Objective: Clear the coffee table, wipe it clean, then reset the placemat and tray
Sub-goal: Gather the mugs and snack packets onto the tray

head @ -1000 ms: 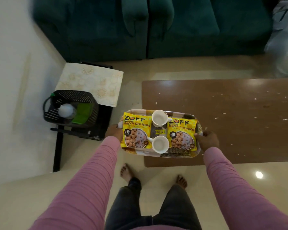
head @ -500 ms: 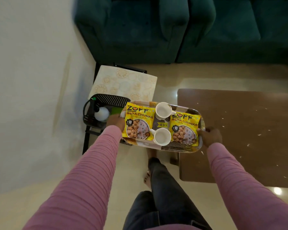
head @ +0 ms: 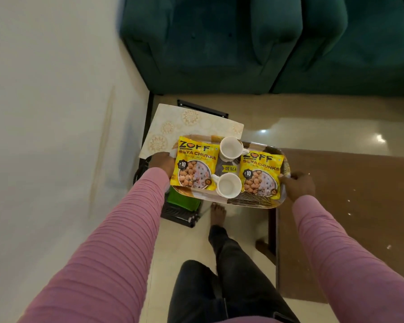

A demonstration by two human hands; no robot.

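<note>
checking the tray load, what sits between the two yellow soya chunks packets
In the head view, two white cups lie between the left packet and the right packet: the far cup and the near cup, with a yellow price tag on the tray between them.

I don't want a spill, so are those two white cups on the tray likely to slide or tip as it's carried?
Probably slide: the near cup and far cup stand loose on a glossy tray. Tipping seems less likely; both look squat and empty.
</note>
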